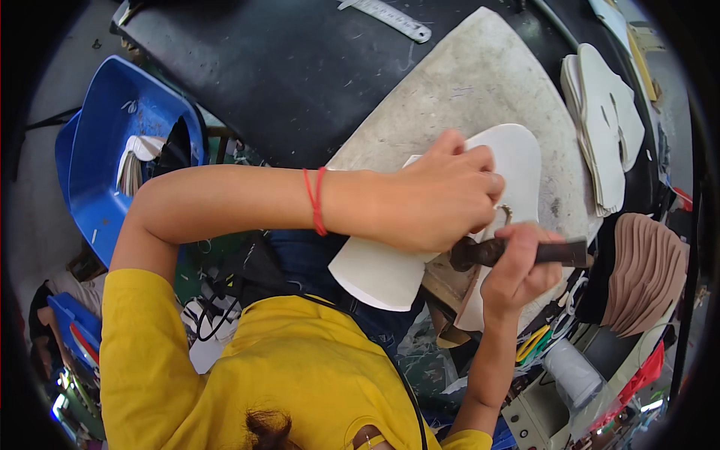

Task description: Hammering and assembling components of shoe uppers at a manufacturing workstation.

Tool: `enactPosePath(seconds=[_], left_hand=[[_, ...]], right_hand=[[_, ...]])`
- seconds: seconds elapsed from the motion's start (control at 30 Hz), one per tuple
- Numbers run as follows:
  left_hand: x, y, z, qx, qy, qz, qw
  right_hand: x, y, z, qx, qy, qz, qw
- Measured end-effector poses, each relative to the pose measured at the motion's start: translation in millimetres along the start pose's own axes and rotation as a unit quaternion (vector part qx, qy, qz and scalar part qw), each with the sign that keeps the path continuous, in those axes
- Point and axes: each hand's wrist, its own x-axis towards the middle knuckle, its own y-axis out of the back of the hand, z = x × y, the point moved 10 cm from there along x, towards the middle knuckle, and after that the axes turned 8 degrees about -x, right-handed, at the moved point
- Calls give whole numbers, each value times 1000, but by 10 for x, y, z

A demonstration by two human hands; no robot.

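My left hand (454, 191) is closed, its curled fingers pressed down on a white shoe-upper piece (514, 146). That piece lies on a worn pale slab (450, 90), and a broad white flap (382, 274) hangs below my wrist towards my lap. My right hand (521, 270) is wrapped round a dark hammer (480, 253), just below and to the right of my left hand. One end of the hammer is close to the left fingers and the other points right. What lies under my left palm is hidden.
A black tabletop (255, 75) carries the slab and a metal ruler (390, 19). Stacked white cut pieces (604, 127) lie at the right, with layered brown pieces (649, 274) nearer. A blue bin (94, 157) stands left. At lower right is a white thread cone (574, 371).
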Motion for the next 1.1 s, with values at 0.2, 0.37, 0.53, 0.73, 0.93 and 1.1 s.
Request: enactPosePath(seconds=[0.2, 0.37, 0.53, 0.73, 0.93, 1.1], left_hand=[[139, -23, 99, 11, -82, -45, 996], [146, 109, 7, -126, -108, -12, 986], [489, -48, 54, 64, -121, -111, 984], [342, 126, -131, -72, -131, -69, 986], [571, -48, -81, 30, -89, -165, 982], [268, 96, -218, -51, -42, -24, 998]], right_hand=[[-121, 99, -27, 80, 47, -12, 996], [-58, 24, 41, 88, -13, 50, 995], [-110, 67, 23, 84, 28, -3, 996], [-34, 2, 168, 112, -51, 60, 991], [-58, -10, 466, 90, -78, 107, 987], [241, -81, 168, 111, -1, 1, 994]])
